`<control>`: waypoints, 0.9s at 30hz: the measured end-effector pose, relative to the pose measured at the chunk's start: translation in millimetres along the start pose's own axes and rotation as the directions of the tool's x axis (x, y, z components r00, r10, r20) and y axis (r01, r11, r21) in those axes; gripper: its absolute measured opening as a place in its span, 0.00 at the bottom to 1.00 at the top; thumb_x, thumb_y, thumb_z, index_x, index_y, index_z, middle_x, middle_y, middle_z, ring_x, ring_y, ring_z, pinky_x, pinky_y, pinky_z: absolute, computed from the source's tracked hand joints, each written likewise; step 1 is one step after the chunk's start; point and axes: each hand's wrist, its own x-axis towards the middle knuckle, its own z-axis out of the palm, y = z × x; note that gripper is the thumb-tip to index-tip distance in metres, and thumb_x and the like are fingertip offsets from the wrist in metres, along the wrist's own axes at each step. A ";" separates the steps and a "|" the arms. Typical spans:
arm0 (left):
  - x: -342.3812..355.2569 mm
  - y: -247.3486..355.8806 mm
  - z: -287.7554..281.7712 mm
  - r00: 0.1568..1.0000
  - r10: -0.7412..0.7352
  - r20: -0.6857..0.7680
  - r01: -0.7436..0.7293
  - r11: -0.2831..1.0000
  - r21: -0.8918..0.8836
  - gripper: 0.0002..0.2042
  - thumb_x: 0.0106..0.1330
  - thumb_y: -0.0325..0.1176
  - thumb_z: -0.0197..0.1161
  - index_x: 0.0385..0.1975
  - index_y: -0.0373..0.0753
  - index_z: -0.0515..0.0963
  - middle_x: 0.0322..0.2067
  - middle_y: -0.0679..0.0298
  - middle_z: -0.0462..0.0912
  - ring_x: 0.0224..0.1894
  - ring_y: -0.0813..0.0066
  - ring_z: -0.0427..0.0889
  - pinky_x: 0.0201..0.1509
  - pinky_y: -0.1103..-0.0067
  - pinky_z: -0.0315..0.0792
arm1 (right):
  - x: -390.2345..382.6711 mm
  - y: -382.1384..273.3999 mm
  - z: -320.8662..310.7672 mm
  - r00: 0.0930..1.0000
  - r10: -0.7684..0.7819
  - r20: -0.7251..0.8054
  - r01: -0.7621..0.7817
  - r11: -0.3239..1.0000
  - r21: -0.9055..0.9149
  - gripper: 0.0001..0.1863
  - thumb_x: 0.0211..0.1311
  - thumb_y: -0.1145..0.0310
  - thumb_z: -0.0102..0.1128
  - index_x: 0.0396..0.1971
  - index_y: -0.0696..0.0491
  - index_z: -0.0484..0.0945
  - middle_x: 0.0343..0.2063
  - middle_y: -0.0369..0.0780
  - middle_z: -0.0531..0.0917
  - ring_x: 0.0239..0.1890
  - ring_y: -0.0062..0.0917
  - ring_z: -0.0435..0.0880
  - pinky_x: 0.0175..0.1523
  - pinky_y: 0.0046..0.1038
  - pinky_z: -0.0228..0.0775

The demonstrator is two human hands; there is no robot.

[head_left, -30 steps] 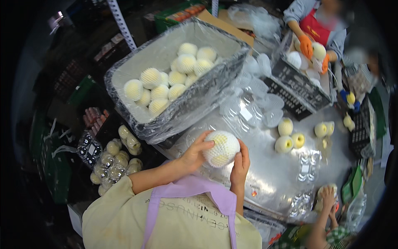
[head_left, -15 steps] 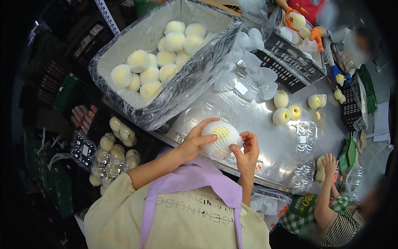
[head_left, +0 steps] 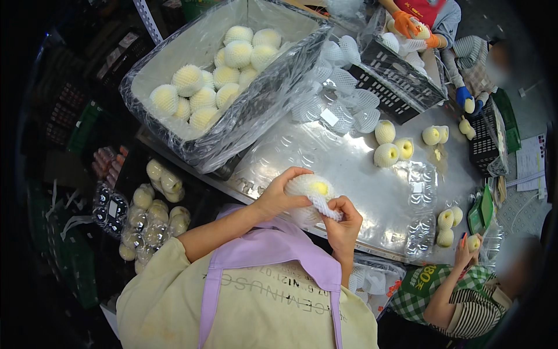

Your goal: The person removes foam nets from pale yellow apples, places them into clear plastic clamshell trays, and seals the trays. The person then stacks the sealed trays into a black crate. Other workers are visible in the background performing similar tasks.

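Observation:
Close to my body, over the table's near edge, I hold a round pale yellow fruit [head_left: 318, 188] partly covered by a white foam net [head_left: 327, 207]. Whether it is an apple or a pear I cannot tell. My left hand [head_left: 280, 196] is closed around its left side, fingers on top and thumb in front. My right hand [head_left: 344, 222] pinches the bunched edge of the net at the fruit's right. Some yellow skin shows at the top between the hands.
A plastic-lined crate [head_left: 168, 139] of netted fruit stands ahead left. Clear packs [head_left: 337, 110] and bare fruit [head_left: 386, 155] lie on the metal table [head_left: 343, 168]. Packed fruit [head_left: 154, 218] sits at left. A co-worker at right holds a fruit [head_left: 474, 242]; orange gloves [head_left: 406, 24] work at a far crate.
My right hand has gathered the net's edge into a bunch over the fruit's right side. The co-worker at right has lifted a fruit from the table.

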 end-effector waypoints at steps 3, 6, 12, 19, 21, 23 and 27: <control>5.3 -11.3 -0.8 0.998 -0.067 0.012 0.068 0.966 -0.250 0.22 0.59 0.35 0.58 0.52 0.38 0.63 0.47 0.61 0.70 0.49 0.75 0.70 0.52 0.78 0.66 | 5.0 3.0 0.3 0.974 -0.207 -0.087 0.198 0.975 -0.105 0.09 0.37 0.88 0.52 0.20 0.58 0.70 0.20 0.33 0.68 0.24 0.17 0.65 0.30 0.16 0.56; 8.9 -3.3 -8.2 0.969 -0.153 0.194 0.236 0.807 -0.542 0.23 0.63 0.42 0.52 0.55 0.39 0.60 0.50 0.59 0.69 0.52 0.70 0.70 0.54 0.73 0.66 | 16.8 7.8 3.6 0.899 -0.343 -0.272 0.365 0.930 0.033 0.11 0.31 0.89 0.45 0.17 0.57 0.67 0.18 0.34 0.64 0.22 0.20 0.63 0.28 0.19 0.54; 14.5 -13.7 -5.2 0.834 -0.360 0.419 0.546 0.646 -0.533 0.30 0.62 0.50 0.51 0.60 0.41 0.56 0.55 0.56 0.65 0.57 0.63 0.65 0.60 0.64 0.61 | 28.8 21.7 14.1 0.846 -0.273 -0.459 0.438 0.846 0.303 0.17 0.35 0.92 0.49 0.17 0.51 0.61 0.18 0.32 0.60 0.21 0.18 0.59 0.29 0.19 0.55; 30.0 -12.7 9.7 0.921 -0.324 0.216 0.383 0.652 -0.655 0.28 0.61 0.50 0.50 0.58 0.42 0.59 0.54 0.56 0.67 0.55 0.61 0.69 0.58 0.63 0.62 | 28.0 30.6 13.0 0.800 -0.158 -0.579 0.515 0.676 0.527 0.09 0.58 0.73 0.48 0.26 0.49 0.57 0.20 0.32 0.58 0.20 0.18 0.59 0.27 0.21 0.57; 34.6 -13.6 4.2 0.958 -0.266 0.106 0.261 0.666 -0.699 0.26 0.61 0.42 0.53 0.57 0.42 0.58 0.52 0.57 0.67 0.54 0.62 0.69 0.58 0.64 0.62 | 30.2 20.6 3.2 0.702 0.256 -0.664 0.359 0.679 0.641 0.06 0.59 0.75 0.47 0.28 0.50 0.60 0.19 0.31 0.60 0.18 0.18 0.56 0.25 0.21 0.56; 38.2 -14.4 -5.8 0.984 -0.168 -0.061 0.107 0.827 -0.551 0.27 0.58 0.36 0.56 0.57 0.41 0.57 0.51 0.57 0.67 0.54 0.63 0.68 0.58 0.66 0.63 | 22.6 63.5 -30.9 0.781 0.039 -0.624 0.351 0.798 0.490 0.06 0.55 0.77 0.48 0.28 0.52 0.62 0.20 0.32 0.62 0.21 0.16 0.63 0.30 0.20 0.61; 37.3 -10.1 -14.4 0.983 0.100 -0.157 -0.124 0.980 -0.152 0.36 0.47 0.28 0.67 0.57 0.38 0.56 0.49 0.59 0.66 0.54 0.68 0.66 0.58 0.74 0.61 | 31.1 51.3 -48.1 0.980 -0.024 -0.200 0.019 0.999 -0.027 0.14 0.43 0.80 0.46 0.34 0.61 0.73 0.27 0.36 0.76 0.30 0.15 0.71 0.38 0.16 0.63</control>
